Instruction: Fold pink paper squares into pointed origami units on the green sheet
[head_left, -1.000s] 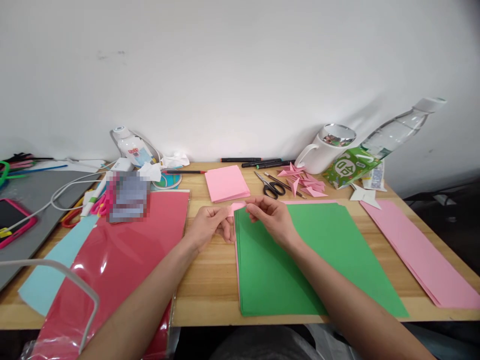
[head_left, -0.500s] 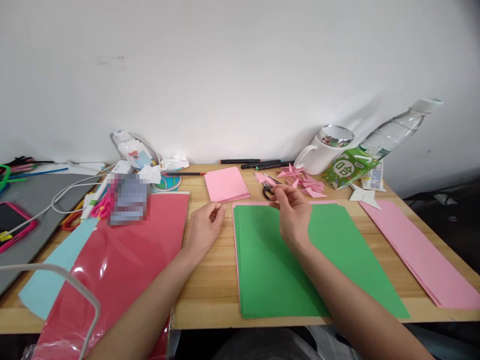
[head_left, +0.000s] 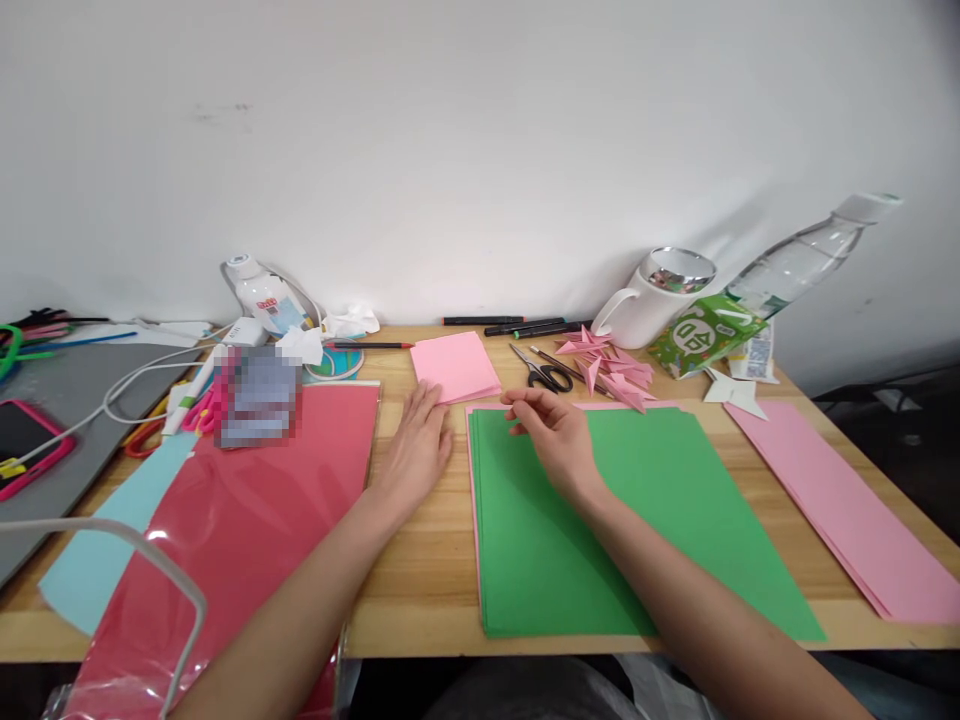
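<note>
My left hand point(head_left: 415, 443) lies flat on the wooden table point(head_left: 420, 560), fingers stretched toward the stack of small pink squares point(head_left: 454, 366), fingertips at its near edge. My right hand point(head_left: 553, 432) hovers over the top of the green paper stack point(head_left: 622, 520), fingers loosely curled, with nothing visible in them. A pile of folded pink paper pieces point(head_left: 609, 366) lies just beyond, beside black scissors point(head_left: 541, 370).
Red sheets in plastic point(head_left: 247, 500) and a light blue sheet point(head_left: 97, 560) lie left. Long pink sheets point(head_left: 840, 500) lie right. At the back stand a white mug point(head_left: 649, 295), a water bottle point(head_left: 795, 260), a green packet point(head_left: 701, 335), markers point(head_left: 517, 324) and a phone point(head_left: 26, 440).
Both hands held a small pink folded piece; my right hand carried it to the pink pile and came back without it. My left hand opened and moved toward the pink squares.
</note>
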